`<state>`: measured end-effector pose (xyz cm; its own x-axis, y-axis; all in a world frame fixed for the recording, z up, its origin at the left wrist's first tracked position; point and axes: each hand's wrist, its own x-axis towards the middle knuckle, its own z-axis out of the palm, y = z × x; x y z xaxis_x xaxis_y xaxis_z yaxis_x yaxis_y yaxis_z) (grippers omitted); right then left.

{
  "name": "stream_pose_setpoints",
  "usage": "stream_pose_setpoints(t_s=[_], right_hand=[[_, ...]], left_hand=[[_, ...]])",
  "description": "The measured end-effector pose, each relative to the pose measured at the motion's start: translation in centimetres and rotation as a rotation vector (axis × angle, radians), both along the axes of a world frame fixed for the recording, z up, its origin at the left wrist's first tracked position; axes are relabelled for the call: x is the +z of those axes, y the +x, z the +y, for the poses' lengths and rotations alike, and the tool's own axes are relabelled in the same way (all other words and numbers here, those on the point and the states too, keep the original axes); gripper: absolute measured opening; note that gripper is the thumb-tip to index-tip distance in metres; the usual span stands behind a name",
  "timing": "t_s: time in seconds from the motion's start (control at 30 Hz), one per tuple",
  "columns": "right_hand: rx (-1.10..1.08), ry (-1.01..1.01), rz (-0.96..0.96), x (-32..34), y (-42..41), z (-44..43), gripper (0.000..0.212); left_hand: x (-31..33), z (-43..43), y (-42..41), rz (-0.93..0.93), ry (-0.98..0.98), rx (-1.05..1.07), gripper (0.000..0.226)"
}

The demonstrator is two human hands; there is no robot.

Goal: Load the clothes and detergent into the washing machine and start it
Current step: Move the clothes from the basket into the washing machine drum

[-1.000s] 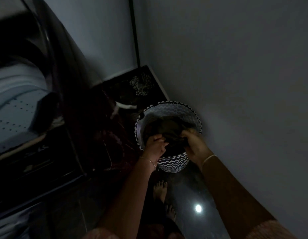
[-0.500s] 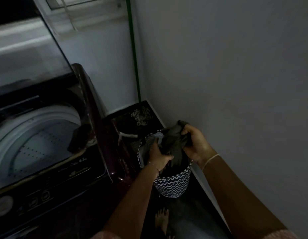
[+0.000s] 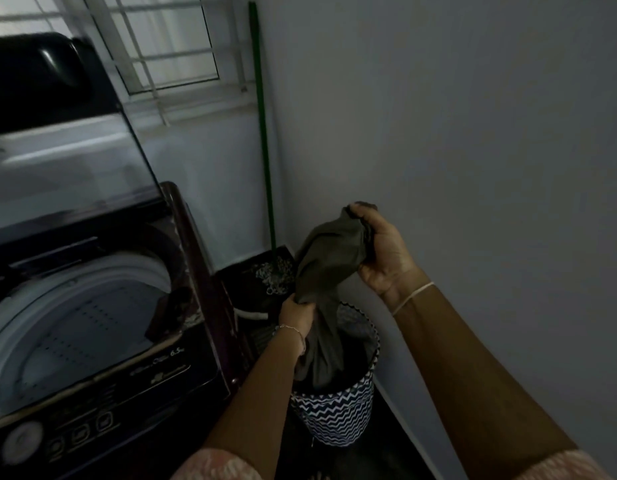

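Note:
A dark olive garment (image 3: 329, 261) hangs half out of a zigzag-patterned laundry basket (image 3: 338, 415) on the floor by the right wall. My right hand (image 3: 383, 252) grips its top end, raised above the basket. My left hand (image 3: 295, 315) clutches the cloth lower down, at the basket's rim. The top-loading washing machine (image 3: 103, 344) stands to the left with its lid (image 3: 58, 157) up and its pale drum (image 3: 75, 327) open to view. A dark item lies at the drum's right edge. No detergent is in view.
A green pole (image 3: 264, 133) leans in the corner, with a mop head (image 3: 274, 277) at its foot. A barred window (image 3: 168, 46) is behind the machine. The control panel (image 3: 75, 431) faces me at lower left. The floor is dark.
Both hands have pulled the garment up out of the basket, the right hand rising highest. The view has lifted from the floor toward the machine and window.

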<state>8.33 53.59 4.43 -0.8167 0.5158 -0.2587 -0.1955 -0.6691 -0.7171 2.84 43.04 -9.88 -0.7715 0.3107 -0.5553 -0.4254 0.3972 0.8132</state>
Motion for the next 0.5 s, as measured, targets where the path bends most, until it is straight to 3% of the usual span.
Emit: stream_pose_setpoints(t_s=[0.17,0.27,0.33,0.43,0.47,0.5], right_hand=[[-0.105,0.11,-0.204,-0.9,0.9,1.1,0.021],[-0.073,0.157,-0.399,-2.5,1.9,1.0,0.024],[0.003,0.191,-0.424,-3.5,2.4,0.9,0.025],[0.124,0.457,-0.521,-5.5,2.4,0.8,0.026],[0.177,0.559,-0.548,-5.9,2.3,0.6,0.041],[0.217,0.635,-0.583,-6.7,2.2,0.6,0.075]], left_hand=[[4.1,-1.0,-1.8,-0.316,0.264,0.242,0.039],[5.9,-1.1,-3.0,-0.359,0.362,0.295,0.04],[7.3,-1.2,-3.1,-0.395,0.437,0.299,0.042],[9.1,-1.0,-3.0,-0.392,0.532,0.282,0.043],[9.7,-0.8,-2.9,-0.378,0.554,0.286,0.043],[10.0,-0.6,-2.9,-0.381,0.585,0.296,0.043]])
